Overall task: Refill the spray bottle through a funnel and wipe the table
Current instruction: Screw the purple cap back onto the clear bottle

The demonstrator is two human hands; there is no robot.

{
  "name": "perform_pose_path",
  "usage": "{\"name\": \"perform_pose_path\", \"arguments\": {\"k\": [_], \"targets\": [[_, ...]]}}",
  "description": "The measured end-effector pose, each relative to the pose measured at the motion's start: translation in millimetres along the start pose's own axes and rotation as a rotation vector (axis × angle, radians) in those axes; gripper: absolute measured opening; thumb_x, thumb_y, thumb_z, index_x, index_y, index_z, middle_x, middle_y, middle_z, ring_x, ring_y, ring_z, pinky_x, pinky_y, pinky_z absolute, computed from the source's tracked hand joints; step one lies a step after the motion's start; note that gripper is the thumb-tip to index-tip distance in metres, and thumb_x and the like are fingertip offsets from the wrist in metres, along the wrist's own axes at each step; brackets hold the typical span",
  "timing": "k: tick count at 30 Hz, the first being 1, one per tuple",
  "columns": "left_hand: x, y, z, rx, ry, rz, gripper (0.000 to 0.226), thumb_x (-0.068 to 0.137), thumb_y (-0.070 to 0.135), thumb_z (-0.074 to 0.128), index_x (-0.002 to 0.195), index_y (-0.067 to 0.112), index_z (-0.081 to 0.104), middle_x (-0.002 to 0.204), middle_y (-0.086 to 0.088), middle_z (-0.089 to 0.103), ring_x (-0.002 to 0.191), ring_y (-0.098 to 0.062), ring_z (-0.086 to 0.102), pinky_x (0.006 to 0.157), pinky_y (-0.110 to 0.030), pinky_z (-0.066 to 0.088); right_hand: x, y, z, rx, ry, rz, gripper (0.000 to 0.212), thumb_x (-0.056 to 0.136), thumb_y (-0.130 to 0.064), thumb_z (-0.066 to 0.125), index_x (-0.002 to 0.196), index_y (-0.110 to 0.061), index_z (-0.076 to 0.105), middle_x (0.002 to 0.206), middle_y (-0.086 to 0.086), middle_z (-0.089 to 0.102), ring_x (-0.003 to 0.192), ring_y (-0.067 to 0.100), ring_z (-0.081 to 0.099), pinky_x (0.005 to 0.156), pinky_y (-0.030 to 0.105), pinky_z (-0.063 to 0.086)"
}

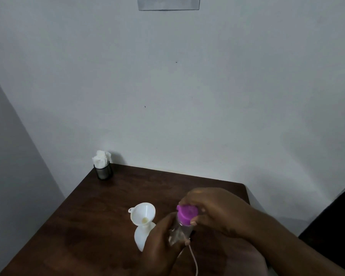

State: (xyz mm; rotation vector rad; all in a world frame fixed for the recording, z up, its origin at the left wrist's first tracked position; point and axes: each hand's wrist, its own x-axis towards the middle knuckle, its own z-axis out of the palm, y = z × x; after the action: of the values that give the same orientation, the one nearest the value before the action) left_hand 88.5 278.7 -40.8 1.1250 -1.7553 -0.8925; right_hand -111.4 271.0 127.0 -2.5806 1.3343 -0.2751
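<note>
A white spray bottle [140, 237] stands on the dark wooden table [84, 216] with a white funnel [142, 213] seated in its neck. Just right of it, my left hand [161, 244] grips the body of a clear plastic bottle [179, 231]. My right hand [213, 210] wraps its fingers around that bottle's purple cap [187, 214]. A thin pale tube [194, 259], possibly the sprayer's dip tube, lies on the table below the bottle.
A dark mesh cup [103, 171] holding white tissues [101, 157] stands at the table's far left corner, against the white wall. The table's right edge runs close to my right arm.
</note>
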Motion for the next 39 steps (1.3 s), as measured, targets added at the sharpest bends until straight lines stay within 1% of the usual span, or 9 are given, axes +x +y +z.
{"name": "perform_pose_path", "arguments": {"k": [4,8,10,15,21,27,31,33,39], "targets": [[-0.8,-7.2,2.6,-0.013,-0.026,-0.035,0.061,0.08,0.023,0.085,0.134,0.033,0.06,0.119,0.005,0.075,0.108,-0.015,0.073,0.088,-0.049,0.061,1.1,-4.2,0.2,-0.116,0.048,0.036,0.05,0.083,-0.076,0.052,0.114,-0.038,0.058,0.107,-0.019,0.059,0.094,0.001,0.054,0.081,0.033,0.052],[-1.3,-4.8,1.8,-0.028,-0.004,-0.014,0.057,0.082,0.029,0.085,0.133,0.038,0.061,0.121,0.01,0.075,0.112,-0.013,0.073,0.09,-0.042,0.061,-1.6,1.5,-1.5,0.015,-0.031,-0.018,0.051,0.086,-0.048,0.068,0.135,-0.04,0.056,0.139,-0.022,0.053,0.125,0.0,0.049,0.101,0.027,0.046],[-0.3,-4.0,1.3,-0.029,-0.006,-0.015,0.056,0.081,0.03,0.085,0.132,0.038,0.062,0.121,0.011,0.075,0.112,-0.012,0.072,0.091,-0.043,0.06,-1.0,2.5,1.7,0.015,-0.04,-0.021,0.05,0.086,-0.039,0.071,0.135,-0.039,0.058,0.137,-0.021,0.057,0.124,0.002,0.052,0.1,0.029,0.047],[-1.9,-6.0,3.7,-0.034,-0.015,-0.042,0.057,0.079,0.028,0.086,0.13,0.036,0.062,0.119,0.009,0.075,0.11,-0.013,0.073,0.091,-0.046,0.06,2.4,0.8,7.9,-0.124,0.025,0.013,0.058,0.085,-0.078,0.045,0.129,-0.041,0.056,0.118,-0.02,0.059,0.108,0.003,0.054,0.086,0.034,0.052],[-0.7,-3.9,4.1,-0.051,-0.007,-0.051,0.058,0.08,0.026,0.087,0.132,0.038,0.062,0.12,0.01,0.075,0.112,-0.012,0.073,0.092,-0.043,0.06,-0.9,7.3,5.0,-0.048,-0.03,-0.004,0.052,0.084,-0.047,0.067,0.133,-0.042,0.053,0.128,-0.023,0.055,0.114,-0.001,0.052,0.09,0.027,0.049],[-4.1,-5.3,5.1,-0.039,-0.026,-0.071,0.061,0.079,0.025,0.085,0.132,0.04,0.061,0.12,0.01,0.075,0.111,-0.013,0.073,0.093,-0.046,0.06,1.4,3.5,13.2,-0.127,0.065,0.043,0.049,0.082,-0.076,0.047,0.113,-0.04,0.058,0.099,-0.019,0.056,0.083,-0.001,0.048,0.068,0.026,0.041],[-4.3,-3.4,4.0,-0.044,-0.023,-0.054,0.061,0.081,0.03,0.086,0.136,0.038,0.06,0.122,0.012,0.074,0.113,-0.01,0.072,0.09,-0.033,0.06,-0.6,6.1,8.7,0.012,-0.042,0.017,0.053,0.085,-0.056,0.063,0.134,-0.041,0.051,0.128,-0.023,0.054,0.112,-0.004,0.051,0.09,0.02,0.046],[-3.7,-0.4,2.3,-0.042,-0.023,-0.043,0.059,0.082,0.035,0.085,0.136,0.037,0.059,0.12,0.013,0.075,0.111,-0.009,0.072,0.086,-0.023,0.058,-1.2,5.3,8.3,0.023,-0.052,0.015,0.053,0.085,-0.045,0.069,0.135,-0.039,0.053,0.131,-0.021,0.056,0.115,-0.002,0.053,0.093,0.021,0.046],[-3.5,2.4,-0.3,-0.068,-0.019,-0.029,0.055,0.084,0.038,0.084,0.134,0.036,0.06,0.121,0.011,0.075,0.111,-0.01,0.072,0.086,-0.024,0.059,2.8,-4.7,11.0,-0.126,0.088,0.053,0.064,0.086,-0.077,0.041,0.139,-0.041,0.048,0.128,-0.021,0.053,0.117,0.003,0.051,0.086,0.029,0.049]]}}
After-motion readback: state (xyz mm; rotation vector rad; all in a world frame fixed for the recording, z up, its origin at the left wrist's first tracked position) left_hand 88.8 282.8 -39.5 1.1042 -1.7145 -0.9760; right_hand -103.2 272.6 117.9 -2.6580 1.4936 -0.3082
